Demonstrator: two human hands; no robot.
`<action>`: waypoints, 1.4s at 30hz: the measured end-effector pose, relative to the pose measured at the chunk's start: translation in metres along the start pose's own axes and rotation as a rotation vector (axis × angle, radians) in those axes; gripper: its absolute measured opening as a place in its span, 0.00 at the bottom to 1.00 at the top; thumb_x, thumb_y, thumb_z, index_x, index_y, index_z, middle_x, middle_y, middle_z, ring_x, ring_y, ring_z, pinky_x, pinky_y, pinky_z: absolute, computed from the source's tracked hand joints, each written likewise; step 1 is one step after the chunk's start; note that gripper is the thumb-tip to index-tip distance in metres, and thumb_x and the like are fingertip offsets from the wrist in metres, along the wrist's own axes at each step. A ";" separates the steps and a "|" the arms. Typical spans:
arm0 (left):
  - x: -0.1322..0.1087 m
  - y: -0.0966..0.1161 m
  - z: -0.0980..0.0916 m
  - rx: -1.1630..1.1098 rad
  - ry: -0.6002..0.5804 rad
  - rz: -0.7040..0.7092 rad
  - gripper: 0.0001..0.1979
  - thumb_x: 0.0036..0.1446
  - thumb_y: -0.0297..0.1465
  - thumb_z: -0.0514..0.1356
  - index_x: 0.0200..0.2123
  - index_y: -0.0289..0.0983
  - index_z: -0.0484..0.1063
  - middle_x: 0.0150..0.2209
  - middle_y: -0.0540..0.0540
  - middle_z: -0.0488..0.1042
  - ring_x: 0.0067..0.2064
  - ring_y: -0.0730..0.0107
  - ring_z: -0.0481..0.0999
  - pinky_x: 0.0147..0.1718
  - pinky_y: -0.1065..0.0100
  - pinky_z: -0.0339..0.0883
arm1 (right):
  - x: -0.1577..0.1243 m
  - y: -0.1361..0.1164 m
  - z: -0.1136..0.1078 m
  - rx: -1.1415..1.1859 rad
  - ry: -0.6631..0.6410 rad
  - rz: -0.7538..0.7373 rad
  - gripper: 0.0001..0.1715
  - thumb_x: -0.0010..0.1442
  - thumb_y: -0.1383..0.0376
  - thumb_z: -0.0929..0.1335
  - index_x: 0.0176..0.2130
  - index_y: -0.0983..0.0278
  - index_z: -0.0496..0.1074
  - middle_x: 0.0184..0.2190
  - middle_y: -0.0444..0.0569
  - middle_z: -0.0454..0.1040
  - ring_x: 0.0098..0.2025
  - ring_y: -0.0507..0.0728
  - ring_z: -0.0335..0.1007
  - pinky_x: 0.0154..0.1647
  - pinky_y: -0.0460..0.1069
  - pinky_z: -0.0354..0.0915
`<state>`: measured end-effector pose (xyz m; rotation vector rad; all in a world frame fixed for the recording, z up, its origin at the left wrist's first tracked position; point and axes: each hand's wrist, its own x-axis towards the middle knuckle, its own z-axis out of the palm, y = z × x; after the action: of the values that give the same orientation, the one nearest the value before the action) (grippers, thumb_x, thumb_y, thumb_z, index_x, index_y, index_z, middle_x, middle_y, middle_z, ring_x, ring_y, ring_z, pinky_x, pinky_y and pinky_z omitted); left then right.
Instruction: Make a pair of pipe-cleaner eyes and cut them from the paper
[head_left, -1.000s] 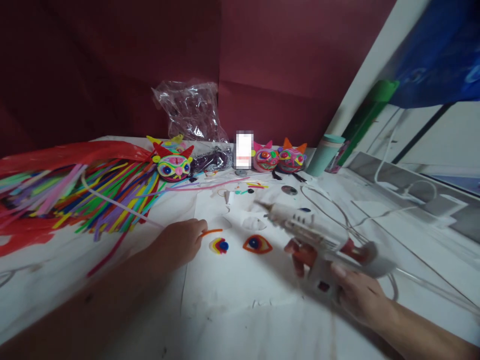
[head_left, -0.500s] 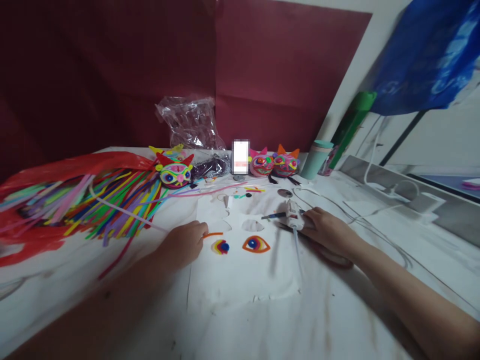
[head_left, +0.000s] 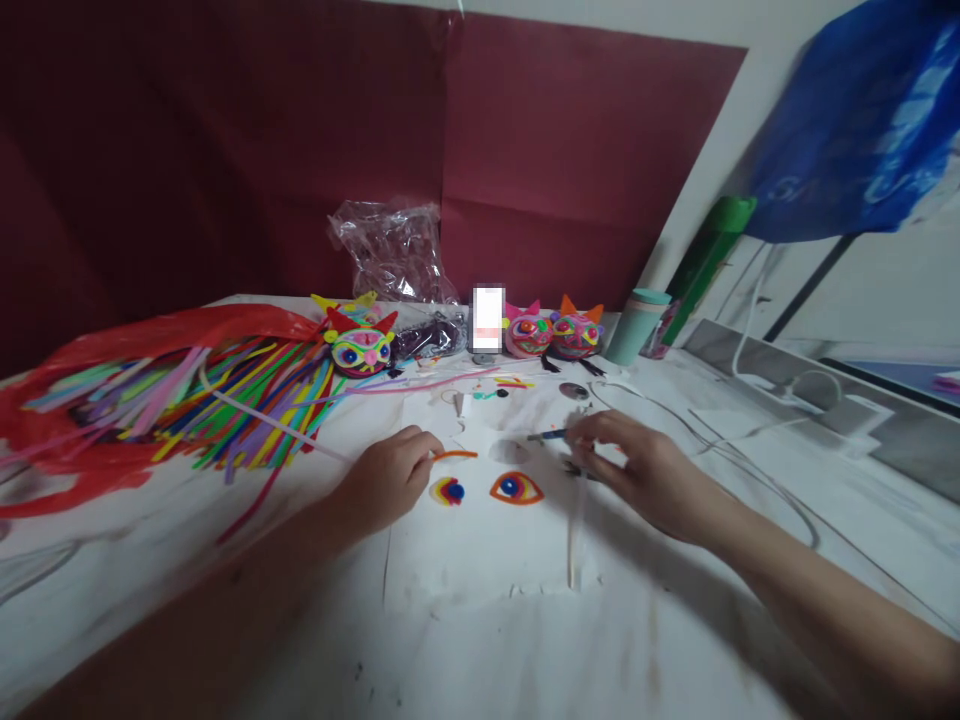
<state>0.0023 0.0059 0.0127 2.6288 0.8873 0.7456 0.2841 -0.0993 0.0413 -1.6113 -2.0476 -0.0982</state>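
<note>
My left hand (head_left: 394, 480) pinches a short orange fuzzy strip, a pipe cleaner (head_left: 456, 455), above the white sheet (head_left: 480, 555). Just below it lies an eye shape (head_left: 448, 491) in yellow, red and blue. To its right is another eye shape (head_left: 517, 488) with a full orange outline. My right hand (head_left: 626, 460) is closed around a glue gun, whose body is mostly hidden by the fingers. The gun's dark nozzle (head_left: 551, 434) points left, and a pale glue stick (head_left: 576, 530) reaches down toward me.
Loose coloured pipe cleaners (head_left: 255, 400) lie on a red plastic bag (head_left: 187, 325) at left. Decorated animal heads (head_left: 360, 350), a blurred phone (head_left: 489, 320) and a green cup (head_left: 637, 328) stand along the back. Cables (head_left: 750, 470) run to a power strip (head_left: 855, 425) at right.
My right hand has come over the glue gun, covering its white body, and the glue stick has swung left. My left hand's orange pipe cleaner has shifted slightly rightward and up.
</note>
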 end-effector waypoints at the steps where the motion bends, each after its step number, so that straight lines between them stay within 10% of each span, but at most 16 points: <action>1: 0.000 0.001 -0.001 -0.017 -0.009 0.017 0.11 0.56 0.24 0.48 0.33 0.37 0.69 0.33 0.47 0.71 0.36 0.69 0.72 0.38 0.69 0.63 | 0.005 -0.015 0.005 0.059 -0.036 -0.058 0.13 0.61 0.64 0.61 0.42 0.64 0.71 0.39 0.54 0.75 0.40 0.57 0.72 0.40 0.50 0.69; 6: 0.002 0.004 -0.007 -0.029 0.072 -0.077 0.12 0.56 0.27 0.47 0.35 0.36 0.70 0.35 0.46 0.73 0.36 0.67 0.72 0.38 0.68 0.63 | 0.021 -0.044 0.024 0.098 -0.147 -0.162 0.12 0.60 0.69 0.62 0.41 0.66 0.72 0.37 0.52 0.76 0.38 0.56 0.73 0.40 0.48 0.67; 13: 0.008 -0.007 -0.007 -0.117 -0.085 -0.350 0.09 0.51 0.33 0.49 0.26 0.39 0.67 0.20 0.53 0.65 0.26 0.68 0.65 0.25 0.70 0.56 | 0.010 0.026 0.002 -0.486 -0.301 0.167 0.13 0.59 0.71 0.61 0.39 0.66 0.73 0.37 0.56 0.75 0.44 0.61 0.69 0.41 0.50 0.63; 19: 0.012 -0.022 0.005 -0.104 -0.141 -0.397 0.07 0.48 0.34 0.50 0.24 0.39 0.64 0.19 0.55 0.61 0.24 0.70 0.62 0.23 0.70 0.52 | -0.008 0.046 -0.005 -0.507 -0.449 0.252 0.15 0.51 0.63 0.67 0.40 0.65 0.71 0.41 0.55 0.74 0.46 0.63 0.66 0.41 0.50 0.61; 30: 0.009 -0.029 0.004 -0.299 -0.161 -0.451 0.07 0.49 0.36 0.53 0.26 0.38 0.64 0.18 0.55 0.65 0.22 0.72 0.64 0.22 0.71 0.52 | -0.020 0.062 0.014 -0.397 -0.223 0.279 0.11 0.52 0.66 0.63 0.37 0.67 0.68 0.36 0.59 0.72 0.42 0.64 0.66 0.42 0.54 0.62; 34: 0.009 -0.029 0.005 -0.340 -0.165 -0.453 0.06 0.48 0.35 0.54 0.25 0.38 0.64 0.17 0.55 0.66 0.21 0.72 0.64 0.20 0.72 0.51 | -0.023 0.037 0.004 -0.103 0.011 0.361 0.19 0.58 0.58 0.60 0.42 0.68 0.68 0.33 0.56 0.72 0.36 0.63 0.69 0.35 0.54 0.64; 42: 0.006 -0.035 0.009 -0.328 -0.116 -0.447 0.04 0.47 0.31 0.53 0.24 0.38 0.65 0.17 0.55 0.68 0.22 0.72 0.67 0.21 0.72 0.53 | -0.019 -0.064 0.027 0.601 -0.293 0.373 0.21 0.59 0.54 0.58 0.28 0.66 0.69 0.26 0.49 0.71 0.31 0.57 0.67 0.31 0.49 0.65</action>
<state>-0.0053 0.0360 -0.0064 2.0632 1.1516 0.5577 0.2189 -0.1246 0.0265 -1.6273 -1.6905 0.8458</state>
